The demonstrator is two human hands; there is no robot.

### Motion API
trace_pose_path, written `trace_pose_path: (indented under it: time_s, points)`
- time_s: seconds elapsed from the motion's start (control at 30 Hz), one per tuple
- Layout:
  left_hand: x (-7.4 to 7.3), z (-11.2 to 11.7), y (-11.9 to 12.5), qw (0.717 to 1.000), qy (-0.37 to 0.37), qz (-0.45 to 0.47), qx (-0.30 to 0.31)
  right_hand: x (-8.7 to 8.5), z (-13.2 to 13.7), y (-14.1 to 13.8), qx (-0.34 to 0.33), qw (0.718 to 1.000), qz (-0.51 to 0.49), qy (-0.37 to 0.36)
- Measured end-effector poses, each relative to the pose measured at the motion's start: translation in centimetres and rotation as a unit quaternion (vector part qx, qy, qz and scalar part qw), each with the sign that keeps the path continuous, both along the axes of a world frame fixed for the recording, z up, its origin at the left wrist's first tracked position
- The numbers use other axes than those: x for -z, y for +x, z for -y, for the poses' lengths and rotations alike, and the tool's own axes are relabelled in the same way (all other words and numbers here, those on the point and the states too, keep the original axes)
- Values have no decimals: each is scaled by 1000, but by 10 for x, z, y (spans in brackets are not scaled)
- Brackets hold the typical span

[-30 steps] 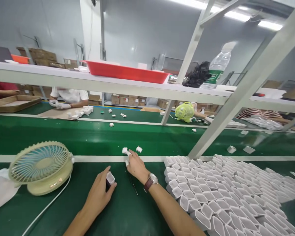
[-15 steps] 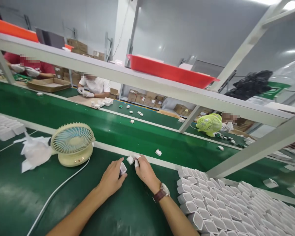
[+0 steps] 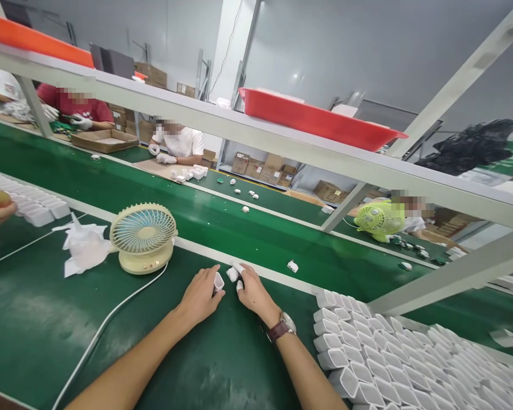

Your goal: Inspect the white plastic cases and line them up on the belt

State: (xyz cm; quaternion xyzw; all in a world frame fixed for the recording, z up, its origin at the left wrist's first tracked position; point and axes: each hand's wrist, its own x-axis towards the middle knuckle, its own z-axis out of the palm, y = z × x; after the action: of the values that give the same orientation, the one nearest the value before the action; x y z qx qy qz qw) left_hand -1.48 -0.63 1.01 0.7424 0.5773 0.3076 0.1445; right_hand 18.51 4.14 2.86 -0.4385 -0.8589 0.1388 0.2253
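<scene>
My left hand (image 3: pixel 202 295) rests on the green table mat and pinches a small white open-topped plastic shell (image 3: pixel 218 281) between thumb and fingers. Right beside it, my right hand (image 3: pixel 253 292), with white finger cots and a brown-strapped watch at the wrist, closes its fingertips on a small white part (image 3: pixel 232 274) at the white edge strip of the conveyor. The two hands are a few centimetres apart.
Rows of several white shells (image 3: pixel 367 364) cover the table at the right. A cream desk fan (image 3: pixel 143 237) with a white cable and crumpled white wrapping (image 3: pixel 81 249) stand left. Loose parts ride the green belt (image 3: pixel 222 228). Other people work across it. A red tray (image 3: pixel 316 118) sits on the overhead shelf.
My right hand drew the white part back from the belt's edge toward the left hand. The view swung left, showing more of the line and a co-worker's hand at the far left.
</scene>
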Motion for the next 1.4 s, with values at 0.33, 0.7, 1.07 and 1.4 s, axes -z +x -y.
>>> trace_pose_path:
  time_s: [0.33,0.7,1.07,1.4]
  points:
    - [4,-4,-5,1000,12,18,-9,-21,37,-2,-22,999,41,-23]
    - [2,-6,-12,1000,6,23,-8,-26,56,-4,-47,997,52,29]
    - [5,-8,-14,999,17,27,-7,-22,57,-7,-45,998,42,16]
    - [-3,-5,-14,998,19,64,12,-18,62,8,16,983,-183,-12]
